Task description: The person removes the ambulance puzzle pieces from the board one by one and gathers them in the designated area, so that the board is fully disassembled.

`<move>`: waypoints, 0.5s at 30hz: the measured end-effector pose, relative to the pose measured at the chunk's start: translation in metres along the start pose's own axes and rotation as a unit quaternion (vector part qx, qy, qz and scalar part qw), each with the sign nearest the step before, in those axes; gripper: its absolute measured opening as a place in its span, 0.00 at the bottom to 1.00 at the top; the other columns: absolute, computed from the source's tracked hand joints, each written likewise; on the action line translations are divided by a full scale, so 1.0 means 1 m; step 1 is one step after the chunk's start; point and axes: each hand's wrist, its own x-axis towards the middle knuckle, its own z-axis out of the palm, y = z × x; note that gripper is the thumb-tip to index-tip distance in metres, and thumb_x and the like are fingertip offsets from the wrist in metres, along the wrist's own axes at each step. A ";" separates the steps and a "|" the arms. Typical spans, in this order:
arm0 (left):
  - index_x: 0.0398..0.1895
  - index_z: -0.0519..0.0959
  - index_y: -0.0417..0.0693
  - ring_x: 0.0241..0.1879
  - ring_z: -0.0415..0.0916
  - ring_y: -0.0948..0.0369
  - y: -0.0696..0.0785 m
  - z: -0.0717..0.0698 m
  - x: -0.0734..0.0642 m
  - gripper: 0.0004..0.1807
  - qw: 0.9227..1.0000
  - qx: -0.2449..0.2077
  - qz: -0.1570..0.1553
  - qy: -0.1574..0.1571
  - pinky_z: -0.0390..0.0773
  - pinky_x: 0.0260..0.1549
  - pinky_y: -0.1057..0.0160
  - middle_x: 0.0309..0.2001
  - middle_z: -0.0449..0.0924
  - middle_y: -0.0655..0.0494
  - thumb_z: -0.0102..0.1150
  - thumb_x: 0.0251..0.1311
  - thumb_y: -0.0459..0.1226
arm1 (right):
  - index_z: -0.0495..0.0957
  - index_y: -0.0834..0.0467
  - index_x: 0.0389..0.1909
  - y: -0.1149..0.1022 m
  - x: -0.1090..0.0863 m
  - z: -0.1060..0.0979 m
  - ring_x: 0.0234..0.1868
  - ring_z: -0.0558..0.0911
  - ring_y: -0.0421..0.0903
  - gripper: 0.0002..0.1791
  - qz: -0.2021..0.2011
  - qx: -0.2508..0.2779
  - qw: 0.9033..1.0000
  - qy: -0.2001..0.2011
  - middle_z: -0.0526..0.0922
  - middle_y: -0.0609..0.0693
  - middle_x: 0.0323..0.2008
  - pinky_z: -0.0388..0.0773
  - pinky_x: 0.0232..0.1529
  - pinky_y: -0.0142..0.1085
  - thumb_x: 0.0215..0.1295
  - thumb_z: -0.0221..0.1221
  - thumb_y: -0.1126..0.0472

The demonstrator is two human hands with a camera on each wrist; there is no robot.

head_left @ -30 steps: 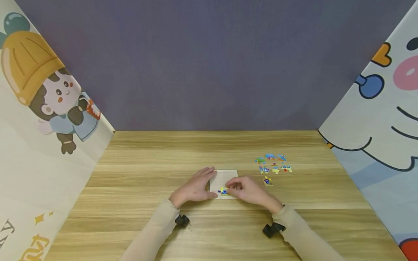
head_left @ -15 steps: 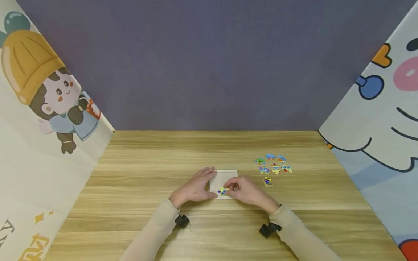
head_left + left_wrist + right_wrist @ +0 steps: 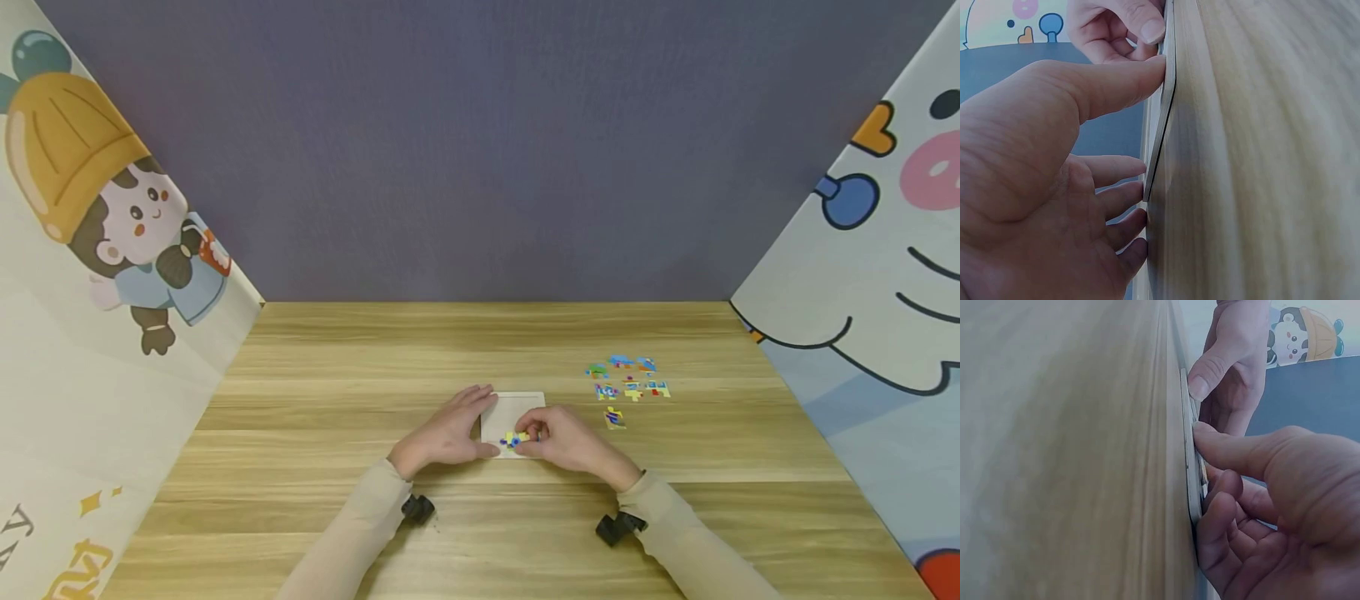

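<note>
A thin, pale puzzle board [image 3: 512,410] lies flat on the table. Over its lower right part, my right hand [image 3: 567,439] pinches a small yellow and blue jigsaw piece [image 3: 517,437] between thumb and curled fingers, low against the board. From the right wrist view, the piece's edge is mostly hidden behind those fingers. My left hand [image 3: 450,429] rests at the board's left side, its fingers extended. The left thumb touches the lower left corner, and in the left wrist view the fingertips [image 3: 1138,169] meet the board's edge.
Several loose jigsaw pieces [image 3: 632,386] lie on the table to the right of the board, with one piece [image 3: 614,418] nearer to me. A dark upright panel [image 3: 480,150] borders the table's back, and printed panels flank both sides.
My right hand has shifted slightly left over the board with the jigsaw piece, then stayed about there while the piece turned a little. The left hand has kept its place.
</note>
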 end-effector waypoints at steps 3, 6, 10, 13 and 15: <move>0.84 0.60 0.43 0.87 0.43 0.47 -0.001 0.000 0.000 0.47 1.000 0.000 0.000 0.000 0.49 0.85 0.42 0.87 0.51 0.49 0.69 0.67 0.49 | 0.85 0.56 0.43 0.000 0.000 0.000 0.25 0.72 0.35 0.11 0.005 0.004 1.000 -0.002 0.79 0.42 0.29 0.71 0.28 0.27 0.65 0.74 0.58; 0.84 0.60 0.43 0.87 0.43 0.47 0.000 0.000 0.000 0.47 1.000 0.001 -0.001 -0.001 0.49 0.85 0.42 0.87 0.50 0.50 0.69 0.67 0.49 | 0.84 0.55 0.42 0.000 0.000 0.000 0.26 0.72 0.36 0.11 0.008 0.009 1.000 -0.001 0.79 0.43 0.30 0.72 0.29 0.27 0.65 0.74 0.59; 0.84 0.59 0.43 0.87 0.43 0.47 0.001 -0.001 -0.001 0.47 1.000 0.001 -0.002 -0.003 0.49 0.85 0.42 0.87 0.50 0.50 0.70 0.68 0.49 | 0.83 0.55 0.43 0.000 -0.001 0.001 0.27 0.73 0.37 0.12 0.002 0.007 1.000 0.008 0.80 0.45 0.33 0.73 0.30 0.28 0.64 0.75 0.58; 0.84 0.59 0.43 0.87 0.43 0.47 0.002 -0.001 -0.001 0.48 1.000 0.004 -0.002 -0.003 0.49 0.85 0.42 0.87 0.50 0.50 0.70 0.67 0.49 | 0.84 0.54 0.44 0.001 -0.002 0.002 0.27 0.73 0.37 0.13 -0.004 -0.001 1.000 0.016 0.81 0.45 0.34 0.72 0.30 0.29 0.64 0.75 0.57; 0.84 0.59 0.44 0.87 0.43 0.48 0.002 -0.001 -0.001 0.48 1.000 0.007 -0.003 -0.004 0.48 0.85 0.43 0.87 0.50 0.51 0.70 0.67 0.49 | 0.84 0.54 0.44 0.001 -0.002 0.002 0.27 0.72 0.36 0.13 -0.009 -0.004 1.000 0.018 0.82 0.45 0.35 0.72 0.30 0.29 0.64 0.75 0.56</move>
